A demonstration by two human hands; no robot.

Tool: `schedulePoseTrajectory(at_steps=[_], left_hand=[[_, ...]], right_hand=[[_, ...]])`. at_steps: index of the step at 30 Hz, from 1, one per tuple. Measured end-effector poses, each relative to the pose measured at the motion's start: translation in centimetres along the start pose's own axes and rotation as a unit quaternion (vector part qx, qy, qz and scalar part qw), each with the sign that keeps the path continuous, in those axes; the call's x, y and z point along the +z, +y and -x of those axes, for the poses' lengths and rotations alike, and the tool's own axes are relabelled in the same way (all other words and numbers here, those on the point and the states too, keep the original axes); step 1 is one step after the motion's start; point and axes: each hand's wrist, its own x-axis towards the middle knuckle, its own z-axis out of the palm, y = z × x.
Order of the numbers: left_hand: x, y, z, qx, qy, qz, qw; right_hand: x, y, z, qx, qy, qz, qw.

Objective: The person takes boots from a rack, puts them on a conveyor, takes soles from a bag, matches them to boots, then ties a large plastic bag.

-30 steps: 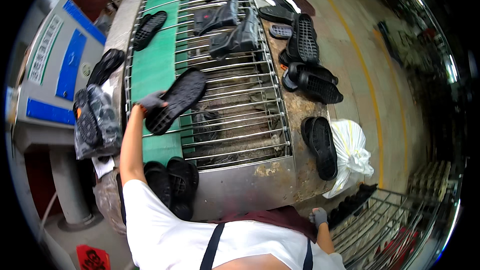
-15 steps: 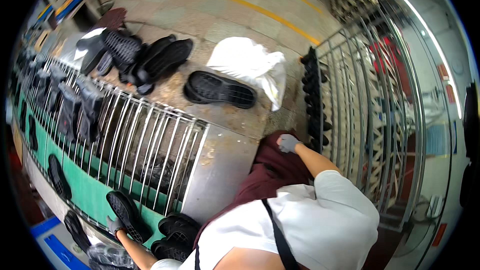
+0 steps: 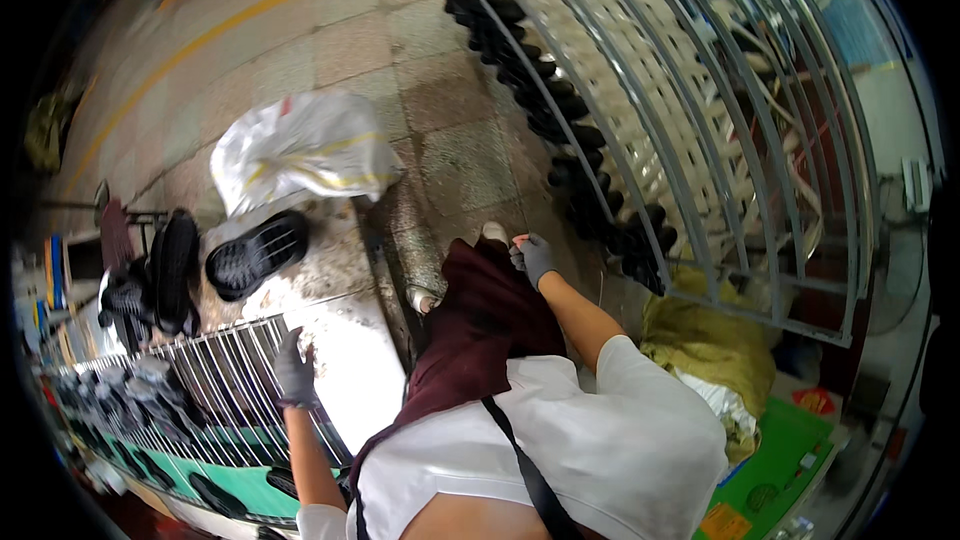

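My left hand, in a grey glove with bare fingertips, is held over the metal bars at the edge of a bright metal plate. Its fingers are extended and it holds nothing. In front of my dark red apron is my right hand, gloved the same way, with its fingers curled in and no object showing in them. Beyond my left hand, black shoe soles lie on the worn tabletop. More black soles stand in a heap to their left.
A white plastic bag sits beyond the tabletop. On the right stands a tall metal rack with rows of black shoe parts along its side. Below it is a yellowish sack. Soles lie on a green belt under the bars.
My left hand has come off a black sole on the green belt and risen over the bars. The view has swung right, showing more of the rack. My right hand remains by the apron.
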Motion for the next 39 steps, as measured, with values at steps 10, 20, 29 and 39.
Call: schedulePoseTrajectory(at_steps=[10, 20, 29, 39], left_hand=[[13.3, 29.0, -14.3, 0.084, -0.316, 0.117, 0.938], [18.5, 36.2, -16.1, 0.064, -0.451, 0.045, 0.889], [19.7, 36.1, -15.6, -0.035, -0.472, 0.036, 0.880], [18.8, 34.3, -11.9, -0.027, -0.415, 0.088, 0.905]], right_hand=[[-31.7, 11.9, -6.4, 0.233, 0.199, 0.488, 0.817], [-37.5, -1.1, -9.6, 0.261, 0.303, 0.474, 0.784], [-40.4, -0.5, -13.8, 0.372, 0.247, 0.417, 0.792], [-32.8, -2.0, -7.3, 0.098, 0.185, 0.478, 0.853]])
